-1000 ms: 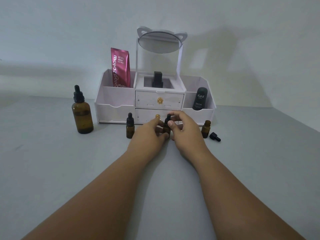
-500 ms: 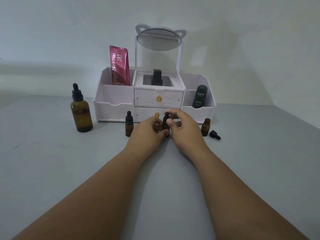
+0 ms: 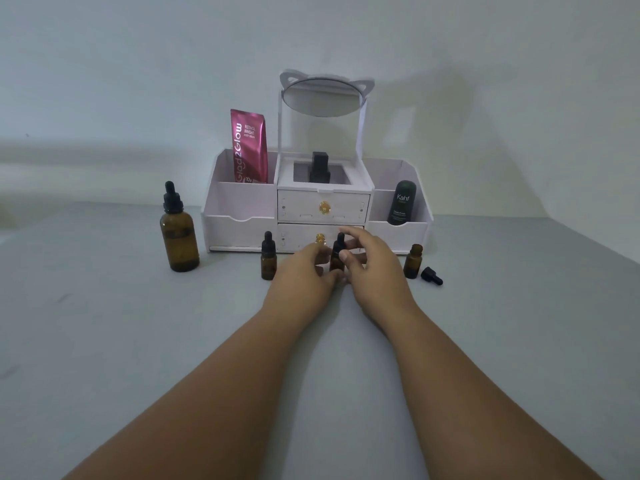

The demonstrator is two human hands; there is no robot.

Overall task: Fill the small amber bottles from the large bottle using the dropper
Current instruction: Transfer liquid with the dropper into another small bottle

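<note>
At the far left of the desk [image 3: 104, 341] stands the large bottle [image 3: 179, 237], upright with its dropper cap [image 3: 172, 197] on and well apart from your hands. It is the source, and it is not yet opened. Next comes a capped small bottle [image 3: 268, 259], just beside your left hand [image 3: 304, 275]. That hand's grip is closed round the lower body of the middle small bottle [image 3: 337, 256], probably to steady it on the desk. Your right hand [image 3: 375, 268] pinches the same bottle higher up, thumb on the near side at the neck and fingers curled behind the black cap [image 3: 340, 239], which reads as a twist to unscrew it. Further right, a third small bottle [image 3: 413, 261] stands open, its loose cap [image 3: 432, 276] lying just beside it, ready for filling. Your knuckles hide the middle bottle's base and the far fingers of both hands. Dim light makes the liquid level in every bottle hard to judge.
</note>
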